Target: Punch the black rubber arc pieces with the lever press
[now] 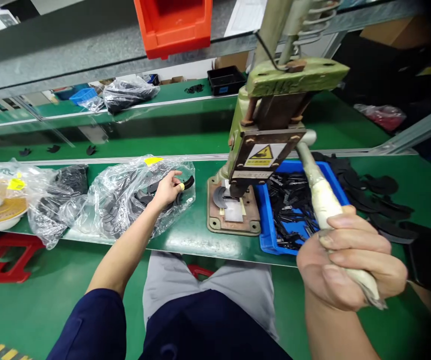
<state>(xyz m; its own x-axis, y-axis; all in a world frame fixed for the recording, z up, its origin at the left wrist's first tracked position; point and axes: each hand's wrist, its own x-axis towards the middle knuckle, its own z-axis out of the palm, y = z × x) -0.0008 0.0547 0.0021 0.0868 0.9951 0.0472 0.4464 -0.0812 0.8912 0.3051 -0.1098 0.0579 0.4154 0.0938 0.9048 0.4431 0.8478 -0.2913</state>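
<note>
The left hand (167, 191), left of centre, has its fingers nearly closed and appears to pinch a curved black piece (189, 182) over the clear bag (105, 200); the right hand (350, 257), lower right, is wrapped fully around the press lever (325, 200). Pulling the lever with fingers beneath the ram (240, 189), at centre, could cause crushing; a misaligned grey curved part (220, 197) could crack. The ram obscures the seating, and the left fingertips' contact is indistinct.

From afar I observe a navy shirt (208, 332), its left sleeve (91, 325) ending near the elbow; light grey trousers (165, 287); on the left hand (168, 189), a small yellow band (181, 186).
</note>
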